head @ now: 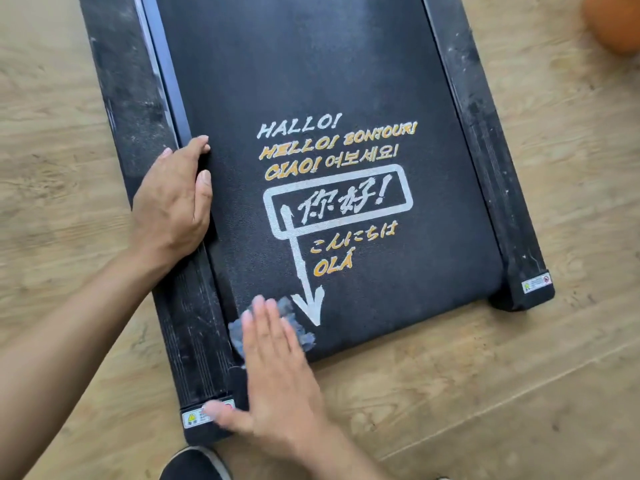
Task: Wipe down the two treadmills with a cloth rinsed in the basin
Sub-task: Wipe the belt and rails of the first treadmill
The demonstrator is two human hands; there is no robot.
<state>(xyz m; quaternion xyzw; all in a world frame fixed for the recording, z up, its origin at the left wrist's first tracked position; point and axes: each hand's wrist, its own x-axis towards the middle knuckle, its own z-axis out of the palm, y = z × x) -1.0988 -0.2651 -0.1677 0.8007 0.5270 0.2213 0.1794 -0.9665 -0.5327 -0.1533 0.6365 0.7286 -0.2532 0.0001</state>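
A black treadmill lies flat on the wood floor, its belt printed with white and orange greetings and a white arrow. A crumpled blue-grey cloth rests on the belt's near left corner. My right hand lies flat on top of the cloth, fingers together and blurred, thumb out over the left rail's end. My left hand grips the inner edge of the dusty left side rail, fingers curled onto the belt's edge. Only one treadmill is in view, and no basin.
The right side rail is streaked with dust and carries a warning label at its near end. An orange ball sits on the floor at top right. A dark shoe shows at the bottom edge. Light wood flooring surrounds the treadmill.
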